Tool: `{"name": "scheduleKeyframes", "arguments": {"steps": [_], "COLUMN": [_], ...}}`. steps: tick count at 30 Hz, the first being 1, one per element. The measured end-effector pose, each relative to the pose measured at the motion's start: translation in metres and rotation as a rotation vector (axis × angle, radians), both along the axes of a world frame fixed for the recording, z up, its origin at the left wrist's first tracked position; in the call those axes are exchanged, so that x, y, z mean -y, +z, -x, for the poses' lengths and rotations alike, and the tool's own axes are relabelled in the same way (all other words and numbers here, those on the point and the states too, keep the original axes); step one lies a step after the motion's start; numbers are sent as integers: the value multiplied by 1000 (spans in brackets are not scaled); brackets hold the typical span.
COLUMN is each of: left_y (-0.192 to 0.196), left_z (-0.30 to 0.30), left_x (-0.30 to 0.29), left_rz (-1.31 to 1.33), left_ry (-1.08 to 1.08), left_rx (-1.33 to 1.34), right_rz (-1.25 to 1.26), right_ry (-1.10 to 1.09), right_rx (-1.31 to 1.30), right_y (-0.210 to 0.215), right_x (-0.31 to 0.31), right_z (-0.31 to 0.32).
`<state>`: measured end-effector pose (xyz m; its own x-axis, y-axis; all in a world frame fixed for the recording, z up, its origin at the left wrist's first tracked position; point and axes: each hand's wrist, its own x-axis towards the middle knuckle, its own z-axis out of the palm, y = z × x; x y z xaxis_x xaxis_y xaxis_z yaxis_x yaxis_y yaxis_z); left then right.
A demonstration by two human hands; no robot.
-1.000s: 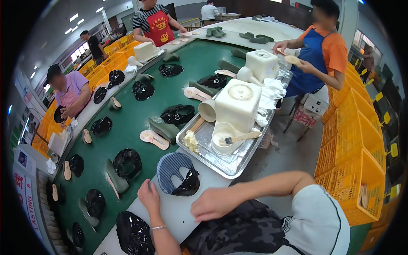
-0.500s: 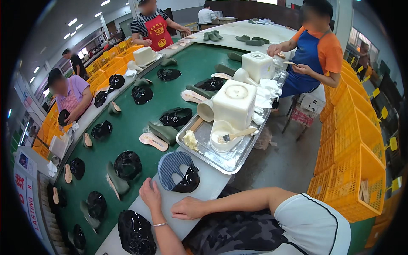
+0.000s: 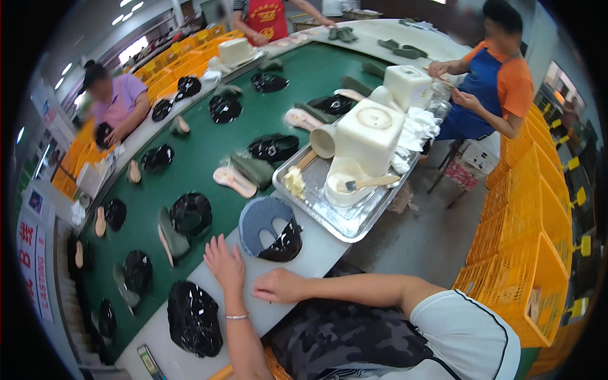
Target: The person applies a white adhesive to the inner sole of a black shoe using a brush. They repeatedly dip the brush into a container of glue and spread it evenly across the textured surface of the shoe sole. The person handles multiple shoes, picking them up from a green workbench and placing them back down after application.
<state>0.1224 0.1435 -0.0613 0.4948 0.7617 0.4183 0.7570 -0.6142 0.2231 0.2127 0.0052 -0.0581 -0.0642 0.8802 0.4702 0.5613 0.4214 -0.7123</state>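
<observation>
My left hand (image 3: 226, 263), a bracelet at its wrist, rests on the white tabletop beside the green belt, fingers stretched out and apart, holding nothing. Just right of it my right hand (image 3: 277, 286) lies on the same surface with its fingers curled in; nothing shows in it. Beyond both hands sits a glossy black shoe upper (image 3: 285, 244) with a blue-grey lining facing up, apart from them. Another glossy black shoe upper (image 3: 195, 320) lies to the left of my left forearm.
A metal tray (image 3: 348, 231) holds a white glue container (image 3: 369, 136) and a brush (image 3: 373, 182). The green belt (image 3: 209, 152) carries black uppers, green shoe lasts and pale insoles. Yellow crates (image 3: 516, 285) line the right. Co-workers sit or stand around the belt.
The whole view has shifted, bringing a small flat object at the lower left into sight. My left hand's fingers have spread wider, while the right stays curled.
</observation>
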Motion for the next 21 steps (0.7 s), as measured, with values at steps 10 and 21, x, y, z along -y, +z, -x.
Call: {"name": "scheduleKeyframes", "arguments": {"steps": [10,21], "left_y": [10,73], "left_z": [61,150], "left_x": [101,149], "left_rz": [137,-133], "left_ry": [-60,13], "left_rx": [-90,278], "right_rz": [151,234], "right_ry": [-24,20], "right_rx": [-213,-172], "right_y": [0,12], "right_x": [-6,-5], "right_z": [5,7]}}
